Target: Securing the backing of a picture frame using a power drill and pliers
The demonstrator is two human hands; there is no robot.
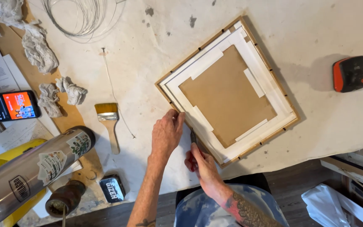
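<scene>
We are holding a small dark tool [193, 136] in our right hand [202, 166], with the fingers wrapped tight around it. Its tip is touching the near edge of the frame [227, 90], maybe so it can push something into the wood. Our left hand [167, 132] is pressing on the frame's near corner, fingers bent and holding nothing, likely to keep it from sliding. The frame is lying face down in the middle of the white surface [156, 46]. We are seeing its brown back board, white tape strips and thin wooden rim. A brush [109, 122] is lying to the left. Farther off are a wire coil [80, 17] and an orange and black tool [353, 73].
</scene>
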